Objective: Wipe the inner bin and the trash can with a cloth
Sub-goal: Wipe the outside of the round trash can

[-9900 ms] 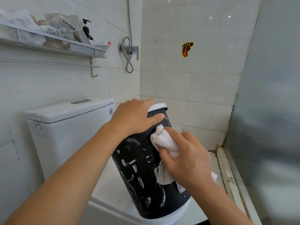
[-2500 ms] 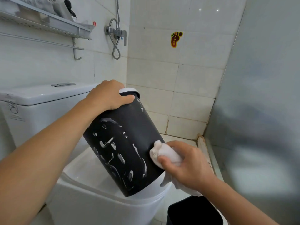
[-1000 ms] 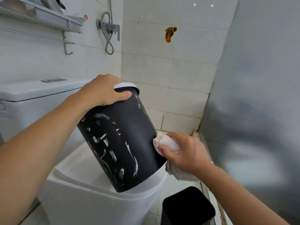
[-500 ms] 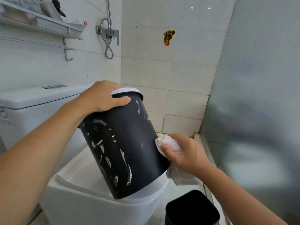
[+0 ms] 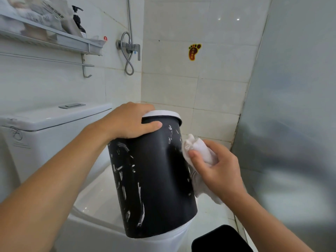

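Head view: black trash can (image 5: 154, 179) standing tilted on closed toilet lid (image 5: 94, 200); left hand (image 5: 127, 122) curled over its white top rim; right hand (image 5: 216, 168) clutching white cloth (image 5: 198, 151) against its right side.

The trash can (image 5: 152, 179) stands on the closed toilet lid (image 5: 98, 200), in front of the tank (image 5: 45, 128). The left hand (image 5: 127, 120) sits on its top; the right hand (image 5: 216, 168) presses the cloth (image 5: 198, 150) against its right side. The inner bin (image 5: 220, 239) lies below, to the right.
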`<move>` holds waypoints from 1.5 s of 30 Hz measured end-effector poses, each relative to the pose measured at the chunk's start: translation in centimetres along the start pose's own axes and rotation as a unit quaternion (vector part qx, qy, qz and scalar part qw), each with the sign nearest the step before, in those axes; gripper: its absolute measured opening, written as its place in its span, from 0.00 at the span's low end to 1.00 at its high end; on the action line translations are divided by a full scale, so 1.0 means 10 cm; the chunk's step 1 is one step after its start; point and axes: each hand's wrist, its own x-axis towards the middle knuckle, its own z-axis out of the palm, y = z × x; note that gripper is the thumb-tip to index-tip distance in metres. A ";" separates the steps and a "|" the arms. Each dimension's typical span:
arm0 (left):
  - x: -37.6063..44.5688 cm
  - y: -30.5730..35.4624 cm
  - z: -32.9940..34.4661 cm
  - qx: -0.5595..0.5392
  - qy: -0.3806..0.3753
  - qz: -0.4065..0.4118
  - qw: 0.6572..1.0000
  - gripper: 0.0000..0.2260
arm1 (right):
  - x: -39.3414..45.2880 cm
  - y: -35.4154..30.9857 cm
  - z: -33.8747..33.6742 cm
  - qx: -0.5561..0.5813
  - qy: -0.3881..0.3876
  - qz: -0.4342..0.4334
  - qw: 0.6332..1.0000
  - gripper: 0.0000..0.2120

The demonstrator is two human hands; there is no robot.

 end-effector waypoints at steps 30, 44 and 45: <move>-0.12 0.18 0.06 -0.084 0.035 0.069 0.993 0.18 | -0.05 -0.56 0.30 -0.176 -0.010 -0.186 0.966 0.21; -0.12 0.15 0.09 -0.063 0.073 0.072 0.993 0.20 | 0.27 -0.53 0.21 -0.121 0.075 -0.031 0.989 0.15; -0.12 0.14 0.09 -0.063 0.074 0.072 0.993 0.18 | 0.29 -0.48 0.19 -0.134 0.078 -0.024 0.988 0.14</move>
